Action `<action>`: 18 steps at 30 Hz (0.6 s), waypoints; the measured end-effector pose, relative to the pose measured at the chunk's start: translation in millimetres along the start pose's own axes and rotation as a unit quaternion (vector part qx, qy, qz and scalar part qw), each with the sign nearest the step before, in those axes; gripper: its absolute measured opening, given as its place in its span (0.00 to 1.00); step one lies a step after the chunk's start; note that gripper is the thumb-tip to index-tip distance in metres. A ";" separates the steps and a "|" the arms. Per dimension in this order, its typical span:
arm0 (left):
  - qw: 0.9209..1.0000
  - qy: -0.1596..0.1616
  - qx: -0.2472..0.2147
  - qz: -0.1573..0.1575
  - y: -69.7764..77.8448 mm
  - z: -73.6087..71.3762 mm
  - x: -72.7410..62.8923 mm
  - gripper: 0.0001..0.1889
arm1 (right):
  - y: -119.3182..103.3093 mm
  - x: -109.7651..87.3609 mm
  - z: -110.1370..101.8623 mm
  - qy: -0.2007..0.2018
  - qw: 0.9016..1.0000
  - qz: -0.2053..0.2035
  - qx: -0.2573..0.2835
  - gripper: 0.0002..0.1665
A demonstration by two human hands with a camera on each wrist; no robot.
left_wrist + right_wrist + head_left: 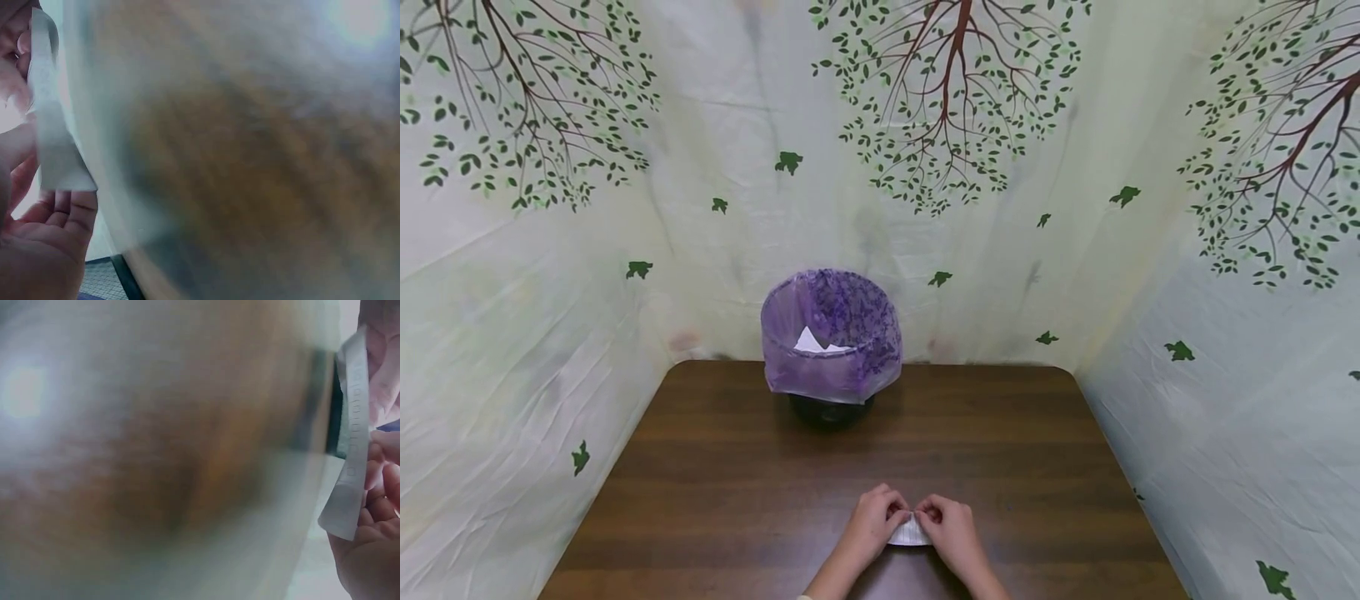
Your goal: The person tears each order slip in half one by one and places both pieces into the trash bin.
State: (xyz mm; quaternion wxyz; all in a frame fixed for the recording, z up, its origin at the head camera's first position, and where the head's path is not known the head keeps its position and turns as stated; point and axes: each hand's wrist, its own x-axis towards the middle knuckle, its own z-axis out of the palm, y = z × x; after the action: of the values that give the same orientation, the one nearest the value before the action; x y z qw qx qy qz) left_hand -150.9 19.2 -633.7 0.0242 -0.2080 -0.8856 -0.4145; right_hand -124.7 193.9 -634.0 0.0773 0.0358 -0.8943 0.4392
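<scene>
Close to the near side of the table, my left hand (871,522) and right hand (952,533) pinch a small white piece of paper (910,533) between thumbs and fingers. Their fingertips almost meet at its upper edge. Seen in the left wrist view, the paper (55,144) is a narrow, bent strip spanning both hands. A row of faint printed marks runs along the paper (355,419) in the right wrist view. Part of it is hidden behind the fingers.
Toward the back of the brown wooden table (1000,442) stands a dark bin lined with a purple bag (820,379). White paper scraps (808,341) show inside it. Pale curtains (715,275) with printed trees and leaves surround the table on three sides.
</scene>
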 end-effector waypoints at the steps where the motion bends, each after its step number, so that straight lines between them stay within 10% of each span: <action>1: 1.000 0.008 0.000 0.006 0.6 -1.3 1.0 0.05 | -2.1 1.6 -0.8 0.000 1.000 0.002 0.006 0.06; 18: 0.995 0.082 -0.020 0.059 25.0 -33.3 17.1 0.06 | -41.8 21.2 -17.9 0.018 0.997 0.047 0.065 0.05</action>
State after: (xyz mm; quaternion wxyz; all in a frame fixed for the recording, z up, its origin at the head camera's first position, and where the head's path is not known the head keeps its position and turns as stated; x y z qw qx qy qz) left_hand -161.0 14.6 -590.1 0.1166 -0.2254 -0.8586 -0.4455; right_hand -138.2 182.6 -587.1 0.0707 -0.0091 -0.8630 0.5001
